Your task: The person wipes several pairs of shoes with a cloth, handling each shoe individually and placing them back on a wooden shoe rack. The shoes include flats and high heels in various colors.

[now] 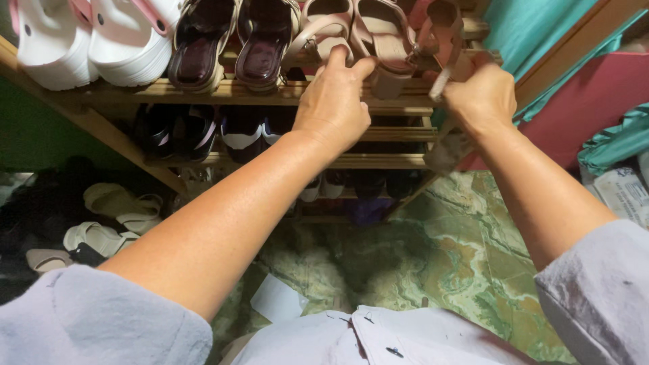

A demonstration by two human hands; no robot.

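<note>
The left hand point(332, 101) pinches the heel edge of a beige block-heel sandal point(382, 40) on the top slat of the wooden shoe rack point(203, 91). The right hand point(481, 98) grips a pink sandal point(443, 27) just beside it — steadying both soles flat would seat them squarely.

White sheet of paper point(277, 299) flat on the green marbled floor, well below both hands, crumpled printed white wrapper point(625, 192) at the far right edge
</note>
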